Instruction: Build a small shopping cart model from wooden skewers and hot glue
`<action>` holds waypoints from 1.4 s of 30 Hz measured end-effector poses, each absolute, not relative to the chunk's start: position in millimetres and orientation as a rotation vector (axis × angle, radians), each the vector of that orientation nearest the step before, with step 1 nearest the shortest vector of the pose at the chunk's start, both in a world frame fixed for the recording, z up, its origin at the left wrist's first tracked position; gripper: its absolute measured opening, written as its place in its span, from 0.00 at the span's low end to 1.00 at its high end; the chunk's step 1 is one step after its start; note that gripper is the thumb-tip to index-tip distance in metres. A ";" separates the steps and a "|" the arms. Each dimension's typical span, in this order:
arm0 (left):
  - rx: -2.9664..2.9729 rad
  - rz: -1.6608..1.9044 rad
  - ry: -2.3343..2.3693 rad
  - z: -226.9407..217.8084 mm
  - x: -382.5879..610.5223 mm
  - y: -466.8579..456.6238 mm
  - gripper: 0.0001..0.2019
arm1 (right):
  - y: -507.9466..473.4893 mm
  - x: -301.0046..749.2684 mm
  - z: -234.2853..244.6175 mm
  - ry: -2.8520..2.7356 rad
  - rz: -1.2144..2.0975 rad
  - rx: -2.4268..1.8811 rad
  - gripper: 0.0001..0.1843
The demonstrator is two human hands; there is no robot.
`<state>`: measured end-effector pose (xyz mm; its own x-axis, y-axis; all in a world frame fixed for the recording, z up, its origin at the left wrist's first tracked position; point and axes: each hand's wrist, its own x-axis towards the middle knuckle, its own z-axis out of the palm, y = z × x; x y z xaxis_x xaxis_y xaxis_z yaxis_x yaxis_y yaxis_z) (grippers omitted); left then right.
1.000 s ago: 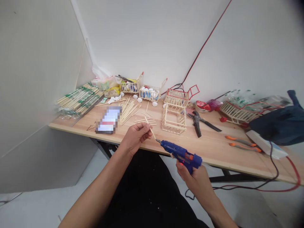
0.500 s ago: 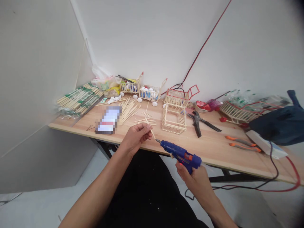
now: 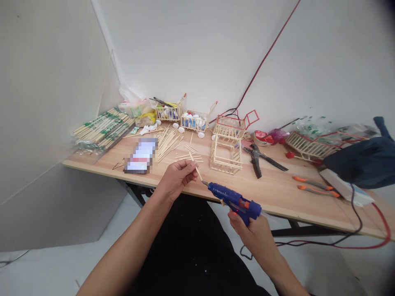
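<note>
Between the thumb and fingers of my left hand (image 3: 179,176) is a short thin wooden stick (image 3: 199,174), its lower end pointing down to the right. My right hand (image 3: 254,234) is wrapped around the handle of a blue hot glue gun (image 3: 233,199), whose trigger is hidden by the fingers. The gun's metal nozzle is at the lower end of the stick; whether they touch I cannot tell. Beyond the gun, an open box frame of sticks (image 3: 226,158) stands on the wooden table (image 3: 185,189). Cut sticks (image 3: 168,144) lie loose behind my left hand.
A phone (image 3: 140,156) with a blurred screen lies left, by packs of chopsticks (image 3: 106,127). Small stick carts (image 3: 194,120) line the wall. Black cutters (image 3: 256,160), orange-handled pliers (image 3: 317,187) and a dark blue cloth (image 3: 361,162) lie right. Cables (image 3: 321,244) hang below the table edge.
Almost nothing differs. Both hands, the stick and the glue gun keep nearly the same positions.
</note>
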<state>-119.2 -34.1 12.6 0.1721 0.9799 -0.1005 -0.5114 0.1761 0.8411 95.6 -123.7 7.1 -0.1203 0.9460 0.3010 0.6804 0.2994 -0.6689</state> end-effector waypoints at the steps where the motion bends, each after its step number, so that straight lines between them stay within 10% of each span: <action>1: 0.762 1.217 0.770 13.0 -119.0 -34.3 0.16 | -123.4 96.0 5.5 -1.863 0.479 -1.459 0.21; 42: 0.722 1.213 0.802 10.7 -117.3 -32.8 0.18 | -124.0 97.2 8.8 -1.916 0.514 -1.474 0.20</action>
<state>-117.3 -32.8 10.7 0.1553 0.9774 -0.1438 -0.5149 0.2043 0.8326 97.2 -124.0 8.8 -0.1490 0.9539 0.2604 0.6955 0.2883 -0.6582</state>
